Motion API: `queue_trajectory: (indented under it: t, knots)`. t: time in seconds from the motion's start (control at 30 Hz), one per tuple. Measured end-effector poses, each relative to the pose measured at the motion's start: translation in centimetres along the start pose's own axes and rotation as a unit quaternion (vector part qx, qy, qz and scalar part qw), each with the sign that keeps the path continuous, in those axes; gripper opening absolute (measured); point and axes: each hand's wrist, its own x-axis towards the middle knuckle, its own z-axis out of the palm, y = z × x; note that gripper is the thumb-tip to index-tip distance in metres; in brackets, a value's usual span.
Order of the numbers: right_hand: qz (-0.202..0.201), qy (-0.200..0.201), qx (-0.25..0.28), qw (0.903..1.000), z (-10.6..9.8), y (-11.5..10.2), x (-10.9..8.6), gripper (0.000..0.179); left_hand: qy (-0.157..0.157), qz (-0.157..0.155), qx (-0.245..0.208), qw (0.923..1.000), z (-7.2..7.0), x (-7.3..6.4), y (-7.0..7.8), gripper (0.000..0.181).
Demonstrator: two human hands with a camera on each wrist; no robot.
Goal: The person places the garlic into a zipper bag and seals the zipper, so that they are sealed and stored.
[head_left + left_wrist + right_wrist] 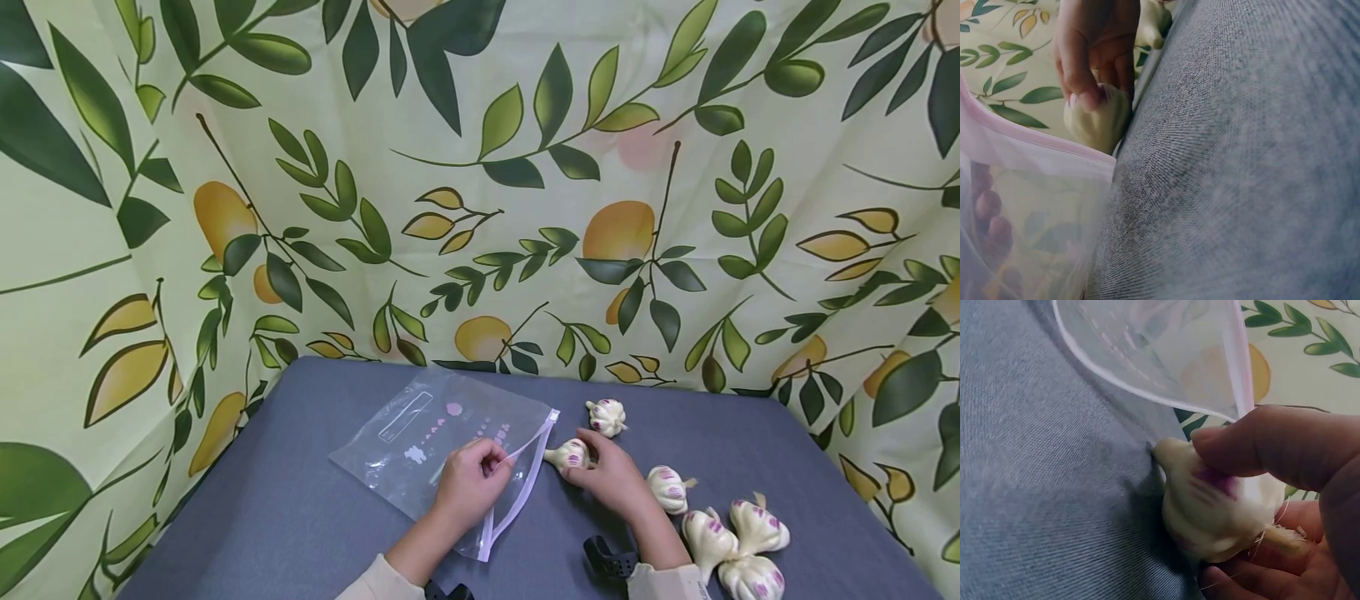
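Observation:
A clear zip bag (pixel 397 433) with a pale pink zip edge lies on the grey table, its mouth parted toward the right. My left hand (pixel 471 483) pinches the upper lip of that mouth; through the film in the left wrist view its fingertips (pixel 994 219) show. Just right of the opening, my right hand (pixel 611 473) grips a garlic bulb (pixel 572 454) between thumb and fingers. In the right wrist view this garlic bulb (pixel 1210 500), white with purple patches, has its stem end near the bag's rim, low over the cloth.
Another garlic bulb (pixel 606 417) sits behind my right hand. Several more lie at the right front, among them one garlic bulb (pixel 667 489) beside my right wrist and another garlic bulb (pixel 759 525) farther right. A leaf-patterned curtain (pixel 525 250) stands behind the grey table (pixel 277 508).

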Motion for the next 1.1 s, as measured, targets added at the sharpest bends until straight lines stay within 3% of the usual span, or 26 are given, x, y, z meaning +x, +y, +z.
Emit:
queue_trajectory:
  t: [0.37,0.77,1.1]
  knots:
    - [-0.009,0.008,0.002,0.9999,-0.2,0.5,0.1,0.070,0.008,0.002,-0.009,0.9999,0.0,0.0,0.1,0.016]
    - [-0.012,0.023,0.002,0.9997,-1.4,0.2,0.0,0.065,0.044,0.042,0.005,0.9981,0.0,0.1,-0.2,0.011]
    - [-0.071,0.007,0.031,0.9970,-1.2,-0.4,0.0,0.068,0.054,0.058,0.010,0.9968,0.0,0.2,-0.2,0.010]
